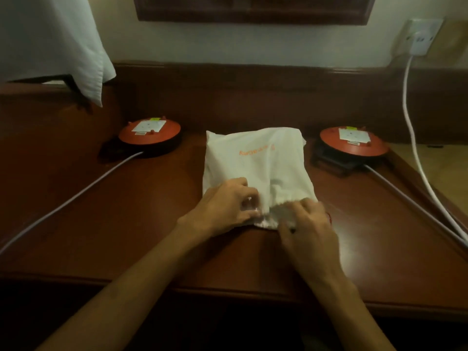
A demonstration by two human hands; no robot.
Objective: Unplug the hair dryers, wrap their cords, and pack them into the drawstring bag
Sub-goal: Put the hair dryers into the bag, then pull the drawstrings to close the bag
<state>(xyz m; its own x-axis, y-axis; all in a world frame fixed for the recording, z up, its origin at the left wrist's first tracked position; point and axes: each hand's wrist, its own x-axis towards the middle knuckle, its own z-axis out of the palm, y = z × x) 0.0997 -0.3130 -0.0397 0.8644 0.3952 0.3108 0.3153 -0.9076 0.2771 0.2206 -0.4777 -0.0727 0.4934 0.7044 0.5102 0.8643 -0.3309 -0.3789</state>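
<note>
Both hands work at the near, open end of the bag (pixel 255 158), which lies flat at the middle of the table (pixel 126 236), mouth toward the person. The left hand (pixel 222 206) pinches the left side of the gathered hem between thumb and fingers. The right hand (pixel 307 224) rests on the right side of the hem with fingers curled into the cloth, apparently gripping it. This two-sided hold suits either spreading the mouth or drawing it closed; which one cannot be told. The bag bulges, so it probably holds something, but no hair dryer is in view.

Behind the bag, toward the far edge, sit two red cord reels: the left reel (pixel 150 134) and the right reel (pixel 353 144). Each feeds a cable toward the near side. A white cord (pixel 411 127) hangs from the wall outlet (pixel 421 36) at the far right corner.
</note>
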